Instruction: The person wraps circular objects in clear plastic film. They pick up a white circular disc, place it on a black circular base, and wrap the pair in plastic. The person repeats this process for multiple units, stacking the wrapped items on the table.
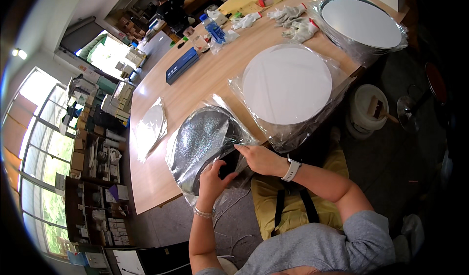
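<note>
A dark, glittery round disc (205, 133) lies in a clear plastic bag (246, 137) at the table's near edge. My left hand (214, 180) is curled on the bag's near side, fingers bent and thumb toward the right. My right hand (264, 160) pinches the bag's edge by the disc's right side. Exactly how much film lies between the fingers is partly hidden. Just to the right, a large white round disc (288, 84) rests on clear plastic wrap. Left of the bag lies a smaller stack of pale round sheets (152, 123) in clear film.
More white discs (361, 21) in film sit at the far right. Work gloves (288, 15), a blue-capped bottle (213, 28), red tape (265, 0) and a dark blue box (182, 65) stand farther back. A white bucket (366, 109) is right of the table; a person (171, 14) is beyond.
</note>
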Demonstrator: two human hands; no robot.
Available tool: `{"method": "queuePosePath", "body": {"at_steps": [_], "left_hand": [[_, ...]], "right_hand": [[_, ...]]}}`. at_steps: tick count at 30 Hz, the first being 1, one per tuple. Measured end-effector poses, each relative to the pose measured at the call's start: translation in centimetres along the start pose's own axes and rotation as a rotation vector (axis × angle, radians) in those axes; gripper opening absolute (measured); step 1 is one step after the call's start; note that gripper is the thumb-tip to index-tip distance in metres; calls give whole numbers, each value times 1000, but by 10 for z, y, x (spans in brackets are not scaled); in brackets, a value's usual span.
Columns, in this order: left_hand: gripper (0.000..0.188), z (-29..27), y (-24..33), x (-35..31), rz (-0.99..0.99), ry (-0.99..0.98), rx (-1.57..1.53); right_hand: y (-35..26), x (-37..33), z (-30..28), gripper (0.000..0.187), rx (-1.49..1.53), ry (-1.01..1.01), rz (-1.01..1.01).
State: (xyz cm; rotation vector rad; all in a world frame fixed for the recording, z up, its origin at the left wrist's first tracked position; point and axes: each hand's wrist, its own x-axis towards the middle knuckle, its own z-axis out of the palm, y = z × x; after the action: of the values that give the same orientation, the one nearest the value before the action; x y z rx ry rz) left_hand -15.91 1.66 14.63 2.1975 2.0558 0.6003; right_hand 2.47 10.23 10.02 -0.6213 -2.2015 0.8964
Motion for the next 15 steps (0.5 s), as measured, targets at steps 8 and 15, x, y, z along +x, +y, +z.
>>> {"method": "queuePosePath", "body": {"at_steps": [8,15], "left_hand": [[32,-5,0,1,10,-39,-67],[32,3,-4,1,179,-12,128]], "right_hand": [[0,0,-2,45,17,16,-9],[4,-1,2,45,32,27,-13]]}}
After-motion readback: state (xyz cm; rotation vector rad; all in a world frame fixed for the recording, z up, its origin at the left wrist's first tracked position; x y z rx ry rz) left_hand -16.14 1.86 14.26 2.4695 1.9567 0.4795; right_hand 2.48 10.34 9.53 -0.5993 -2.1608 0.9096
